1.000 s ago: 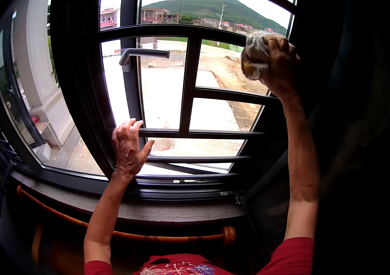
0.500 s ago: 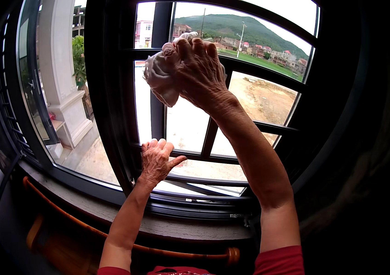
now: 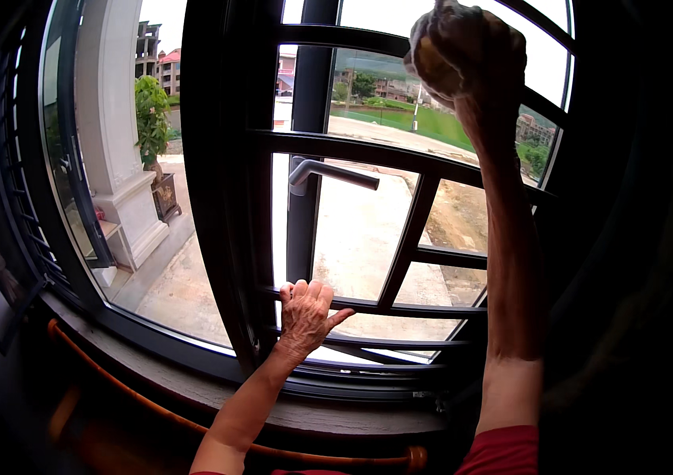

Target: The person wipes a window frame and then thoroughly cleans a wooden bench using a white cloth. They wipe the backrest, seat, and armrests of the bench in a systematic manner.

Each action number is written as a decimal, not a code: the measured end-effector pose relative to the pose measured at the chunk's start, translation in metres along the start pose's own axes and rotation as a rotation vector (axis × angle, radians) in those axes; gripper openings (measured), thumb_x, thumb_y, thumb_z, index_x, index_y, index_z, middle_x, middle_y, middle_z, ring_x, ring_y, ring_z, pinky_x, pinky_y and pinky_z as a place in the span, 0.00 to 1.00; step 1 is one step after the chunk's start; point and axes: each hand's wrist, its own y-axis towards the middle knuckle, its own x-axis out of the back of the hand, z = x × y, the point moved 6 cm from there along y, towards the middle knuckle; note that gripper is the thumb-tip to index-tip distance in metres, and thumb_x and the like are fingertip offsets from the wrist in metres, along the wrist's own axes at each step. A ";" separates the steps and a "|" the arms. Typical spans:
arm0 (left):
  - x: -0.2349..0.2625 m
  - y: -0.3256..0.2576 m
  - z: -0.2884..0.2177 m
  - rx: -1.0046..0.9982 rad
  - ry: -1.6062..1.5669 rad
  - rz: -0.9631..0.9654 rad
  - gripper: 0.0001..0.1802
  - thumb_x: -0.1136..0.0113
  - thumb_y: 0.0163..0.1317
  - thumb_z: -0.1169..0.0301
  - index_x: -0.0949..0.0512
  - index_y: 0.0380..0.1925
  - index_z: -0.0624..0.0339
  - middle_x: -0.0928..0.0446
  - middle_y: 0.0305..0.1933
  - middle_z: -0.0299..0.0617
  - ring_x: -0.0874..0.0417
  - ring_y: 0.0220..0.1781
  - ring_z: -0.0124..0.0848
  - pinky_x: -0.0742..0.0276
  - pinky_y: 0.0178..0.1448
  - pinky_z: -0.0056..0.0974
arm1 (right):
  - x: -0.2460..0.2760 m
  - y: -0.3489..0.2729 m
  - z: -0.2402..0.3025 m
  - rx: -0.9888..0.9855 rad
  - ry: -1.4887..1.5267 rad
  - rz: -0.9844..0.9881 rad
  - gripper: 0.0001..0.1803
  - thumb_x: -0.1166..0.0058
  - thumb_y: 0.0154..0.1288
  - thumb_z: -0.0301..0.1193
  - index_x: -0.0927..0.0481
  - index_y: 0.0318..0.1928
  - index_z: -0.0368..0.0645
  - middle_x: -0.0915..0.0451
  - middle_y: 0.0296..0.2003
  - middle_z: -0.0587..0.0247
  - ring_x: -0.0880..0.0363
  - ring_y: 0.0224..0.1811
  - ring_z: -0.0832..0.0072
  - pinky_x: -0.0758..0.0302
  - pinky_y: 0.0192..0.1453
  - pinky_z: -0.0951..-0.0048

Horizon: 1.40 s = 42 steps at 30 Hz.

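High in the view, my right hand (image 3: 488, 71) is closed around a bunched pale cloth (image 3: 436, 67), against the upper panes of a dark-framed window (image 3: 368, 147). Whether the cloth touches glass or bar there, I cannot tell. Lower down, my left hand (image 3: 305, 318) has its fingers wrapped over a horizontal dark bar (image 3: 423, 311) of the window, with the thumb stretched out to the right. Between the two hands, a grey lever handle (image 3: 336, 172) shows behind the bars.
A stone-like sill (image 3: 321, 412) runs below the window. In front of it curves a wooden rail (image 3: 134, 400) with a knob end. To the left is another window opening, with a white pillar (image 3: 115, 134) and a potted plant (image 3: 164, 194) outside. The right side is very dark.
My right hand has moved up and to the right with the cloth, uncovering the lever handle. The view has shifted; my left hand stays on the lower bar.
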 end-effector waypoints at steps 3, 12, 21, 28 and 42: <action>0.007 -0.019 0.031 0.026 0.033 0.054 0.25 0.38 0.51 0.42 0.28 0.27 0.53 0.35 0.29 0.38 0.34 0.35 0.35 0.44 0.47 0.44 | -0.075 0.026 0.078 -0.148 0.211 0.079 0.28 0.31 0.49 0.41 0.29 0.48 0.45 0.25 0.42 0.49 0.23 0.43 0.60 0.22 0.44 0.61; 0.000 -0.003 0.004 -0.014 -0.089 0.034 0.24 0.35 0.49 0.42 0.27 0.24 0.51 0.34 0.27 0.35 0.33 0.35 0.32 0.47 0.48 0.42 | -0.093 0.062 0.130 -0.096 0.230 0.357 0.43 0.24 0.29 0.37 0.31 0.52 0.54 0.25 0.46 0.60 0.27 0.53 0.58 0.34 0.51 0.52; 0.000 0.006 -0.016 -0.009 -0.158 -0.065 0.27 0.37 0.50 0.41 0.28 0.24 0.54 0.36 0.25 0.37 0.35 0.32 0.36 0.44 0.47 0.44 | 0.010 0.016 -0.005 0.017 -0.194 0.370 0.36 0.30 0.42 0.47 0.30 0.51 0.50 0.28 0.44 0.62 0.25 0.46 0.62 0.33 0.49 0.55; -0.003 0.001 -0.009 0.005 -0.081 -0.074 0.30 0.44 0.53 0.37 0.27 0.26 0.56 0.37 0.26 0.39 0.35 0.33 0.37 0.43 0.50 0.44 | 0.074 -0.025 -0.099 0.015 -0.481 0.434 0.35 0.29 0.43 0.48 0.28 0.51 0.50 0.25 0.45 0.63 0.23 0.45 0.66 0.31 0.49 0.56; -0.001 -0.005 -0.001 0.022 0.005 -0.010 0.28 0.41 0.52 0.40 0.26 0.28 0.56 0.36 0.28 0.39 0.34 0.36 0.37 0.45 0.54 0.46 | 0.136 -0.079 -0.169 -0.106 -0.641 0.415 0.35 0.35 0.53 0.39 0.35 0.60 0.44 0.29 0.55 0.55 0.30 0.59 0.59 0.30 0.59 0.56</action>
